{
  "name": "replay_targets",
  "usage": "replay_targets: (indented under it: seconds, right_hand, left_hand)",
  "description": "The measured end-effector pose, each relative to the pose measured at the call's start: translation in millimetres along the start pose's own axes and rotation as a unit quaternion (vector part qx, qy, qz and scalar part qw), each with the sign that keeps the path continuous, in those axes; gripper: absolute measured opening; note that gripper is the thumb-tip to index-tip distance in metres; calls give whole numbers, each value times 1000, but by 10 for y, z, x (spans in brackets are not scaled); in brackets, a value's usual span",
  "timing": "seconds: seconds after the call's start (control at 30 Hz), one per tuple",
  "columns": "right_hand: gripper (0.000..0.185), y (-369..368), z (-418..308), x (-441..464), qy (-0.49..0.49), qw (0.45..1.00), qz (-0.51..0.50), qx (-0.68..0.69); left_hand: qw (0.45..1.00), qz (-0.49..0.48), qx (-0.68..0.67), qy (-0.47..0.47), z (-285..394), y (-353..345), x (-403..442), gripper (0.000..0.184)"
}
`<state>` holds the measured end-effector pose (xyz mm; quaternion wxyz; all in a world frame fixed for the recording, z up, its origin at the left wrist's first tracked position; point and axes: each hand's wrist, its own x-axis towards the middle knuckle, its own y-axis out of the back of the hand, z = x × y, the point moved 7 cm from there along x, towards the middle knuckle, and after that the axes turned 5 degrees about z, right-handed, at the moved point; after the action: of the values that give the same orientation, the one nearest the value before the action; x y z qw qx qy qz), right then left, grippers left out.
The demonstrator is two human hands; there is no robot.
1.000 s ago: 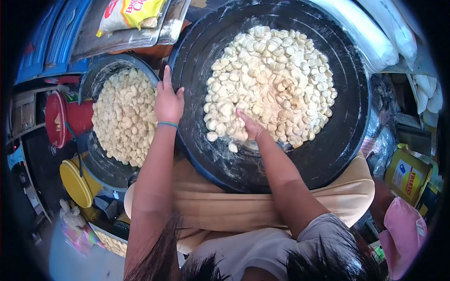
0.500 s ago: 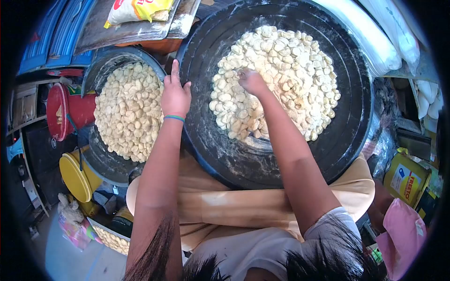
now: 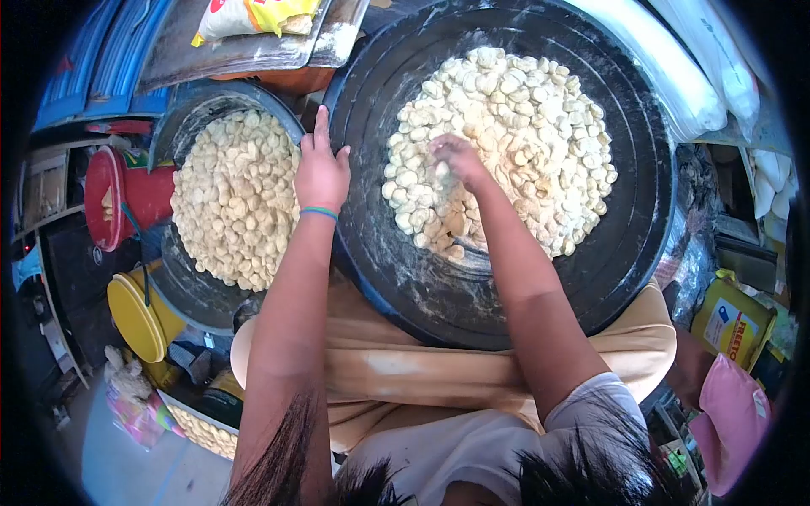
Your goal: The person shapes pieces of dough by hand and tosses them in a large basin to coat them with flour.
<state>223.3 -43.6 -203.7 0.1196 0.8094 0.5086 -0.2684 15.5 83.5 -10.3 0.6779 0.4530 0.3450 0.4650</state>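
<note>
Pale, flour-dusted round dough pieces lie heaped in a large round black basin. Over the left part of this heap is my right hand, palm down, its fingers apart and slightly blurred. Loose pieces lie just beneath those fingers. At the basin's left rim rests my left hand, a teal band on its wrist, with the index finger stretched forward and the thumb apart. The undersides of both hands are hidden. Left of it, a smaller grey basin holds another heap of similar pieces.
A red bucket and a yellow bucket stand at the left. Behind the basins, a yellow-and-white bag lies on dark trays. White plastic packs flank the big basin; a yellow-green container is at right.
My right hand has opened from a closed, downward shape, its fingers now spread over the dough pieces. My left hand stays at the rim. The whole view has shifted slightly.
</note>
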Motion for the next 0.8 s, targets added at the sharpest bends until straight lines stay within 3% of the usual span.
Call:
replay_targets:
  seconds: [0.03, 0.13, 0.17, 0.2, 0.27, 0.33, 0.37, 0.47, 0.57, 0.67, 0.7, 0.8]
  right_hand:
    - [26, 50, -280, -147, -2, 999, 41, -3]
    - [28, 34, -307, 89, 128, 987, 79, -47]
    - [38, -37, -122, 253, 135, 985, 58, -96]
    - [42, -171, -152, 187, 129, 958, 60, -249]
    - [49, -537, -273, -118, 106, 836, 62, -534]
    - [54, -778, -35, -206, 93, 809, 52, -578]
    - [45, -823, 1, -288, 105, 806, 67, -579]
    - [37, -903, 93, -558, 155, 797, -59, -581]
    - [33, -797, -23, -945, 155, 811, -114, -552]
    - [36, -535, 111, -1011, 153, 910, -126, -365]
    - [32, -383, 70, -1076, 51, 950, -103, -289]
    - [28, -162, 182, -1050, -54, 995, -65, -53]
  left_hand:
    - [1000, 0, 2, -1, -6, -6, 4, 77]
    - [1000, 6, 2, -8, -17, -31, 11, 76]
    - [1000, 10, 1, -12, -20, -33, 14, 76]
    - [1000, 12, 2, -11, -30, -40, 16, 76]
    - [1000, 14, 6, -10, -40, -51, 20, 75]
    - [1000, 9, 5, -5, -32, -42, 15, 75]
    - [1000, 7, 4, -2, -27, -38, 12, 75]
    - [1000, -2, 1, 3, -19, -30, 13, 75]
    - [1000, -9, 7, 6, -23, -34, 21, 75]
    - [1000, 4, -2, -3, -19, -30, 17, 75]
    - [1000, 3, -3, 0, -19, -26, 14, 74]
    - [1000, 6, -8, -1, -22, -32, 15, 74]
